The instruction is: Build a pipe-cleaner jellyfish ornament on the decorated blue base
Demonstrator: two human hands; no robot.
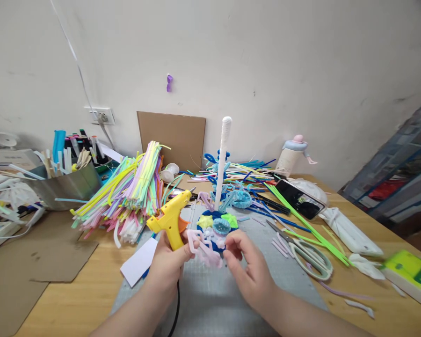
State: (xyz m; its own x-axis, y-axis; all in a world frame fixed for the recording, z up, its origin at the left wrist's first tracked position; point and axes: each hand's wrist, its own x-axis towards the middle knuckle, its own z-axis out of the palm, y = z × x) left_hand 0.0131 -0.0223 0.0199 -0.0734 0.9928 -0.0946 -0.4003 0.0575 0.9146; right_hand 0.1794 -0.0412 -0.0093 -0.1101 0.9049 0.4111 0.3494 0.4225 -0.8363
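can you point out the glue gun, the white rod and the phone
Glue gun (171,214): head view, on the yellow body.
White rod (221,164): head view, about halfway up the shaft.
Phone (300,199): head view, middle of the dark screen.

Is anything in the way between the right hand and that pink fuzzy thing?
No, nothing visible stands between the right hand and the pink pipe-cleaner piece; they are close together. The left hand holds that piece and the yellow glue gun.
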